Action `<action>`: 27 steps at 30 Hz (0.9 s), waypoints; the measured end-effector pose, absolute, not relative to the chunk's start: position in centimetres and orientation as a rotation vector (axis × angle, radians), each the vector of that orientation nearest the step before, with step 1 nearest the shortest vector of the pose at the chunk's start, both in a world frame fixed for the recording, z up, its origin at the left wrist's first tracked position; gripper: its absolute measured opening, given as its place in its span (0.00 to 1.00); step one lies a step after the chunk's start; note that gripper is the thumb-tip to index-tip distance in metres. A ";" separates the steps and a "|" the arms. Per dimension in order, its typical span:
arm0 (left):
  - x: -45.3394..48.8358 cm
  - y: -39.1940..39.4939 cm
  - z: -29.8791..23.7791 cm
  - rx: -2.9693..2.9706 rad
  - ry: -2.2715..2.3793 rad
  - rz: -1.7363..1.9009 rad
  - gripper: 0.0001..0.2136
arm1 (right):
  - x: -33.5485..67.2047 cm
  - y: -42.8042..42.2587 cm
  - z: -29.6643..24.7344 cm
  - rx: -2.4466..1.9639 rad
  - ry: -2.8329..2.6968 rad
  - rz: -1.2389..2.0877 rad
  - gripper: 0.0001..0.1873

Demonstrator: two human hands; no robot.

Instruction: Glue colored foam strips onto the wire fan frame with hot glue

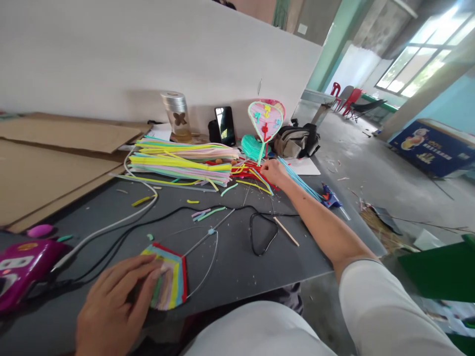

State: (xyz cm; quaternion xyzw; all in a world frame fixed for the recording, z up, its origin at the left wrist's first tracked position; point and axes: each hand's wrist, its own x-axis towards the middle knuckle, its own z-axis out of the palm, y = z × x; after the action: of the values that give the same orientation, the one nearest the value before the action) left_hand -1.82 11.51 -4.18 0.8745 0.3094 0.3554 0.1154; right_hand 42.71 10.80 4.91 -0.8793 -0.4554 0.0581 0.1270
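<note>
Two hands [120, 294] [274, 172], one striped panel [173, 281], one jar [176, 116], one phone [224, 124], one glue gun [331, 197], one bag [297, 142]

A striped panel [172, 282] of yellow, blue, pink and green strips, edged in red, fills part of a thin wire frame [198, 243], the remainder bare, near the grey table's [237, 267] front edge. Farther back, red strips [249, 171] lie in a loose pile.

the panel [173, 277] i touch looks fuzzy and matt, and so do the bundled stems [181, 163]. the tabletop [241, 267] before me is smooth and dull. i see glossy plastic on the device [31, 267], shiny metal on the jar's lid [174, 103], matt cardboard [55, 178], a wooden stick [286, 232] and a glassy phone screen [224, 123].
</note>
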 end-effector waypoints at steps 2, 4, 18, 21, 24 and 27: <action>-1.7 11.5 -4.0 2.541 0.917 1.034 0.09 | 43.4 10.8 5.1 -2.583 -1.328 0.138 0.09; -1.7 11.4 -3.8 2.501 0.933 1.038 0.08 | 44.3 10.8 5.2 -2.606 -1.347 0.105 0.10; -1.9 10.4 -3.0 2.296 1.114 1.094 0.07 | 45.1 11.6 4.3 -2.680 -1.793 -0.070 0.14; -2.1 10.6 -3.2 2.299 1.107 1.073 0.07 | 46.2 10.9 6.0 -2.692 -1.843 -0.203 0.15; -2.1 10.6 -3.3 2.299 1.124 1.065 0.07 | 47.9 9.6 7.9 -2.708 -1.843 -0.333 0.15; -1.9 10.6 -3.4 2.316 1.111 1.137 0.09 | 49.6 7.9 9.4 -2.710 -1.800 -0.453 0.15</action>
State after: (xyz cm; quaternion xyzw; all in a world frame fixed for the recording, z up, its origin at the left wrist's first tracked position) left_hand -1.89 10.64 -3.36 0.8131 0.3899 0.3993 0.1654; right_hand 49.58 7.86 9.44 -0.8230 -0.5465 -0.1376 -0.0715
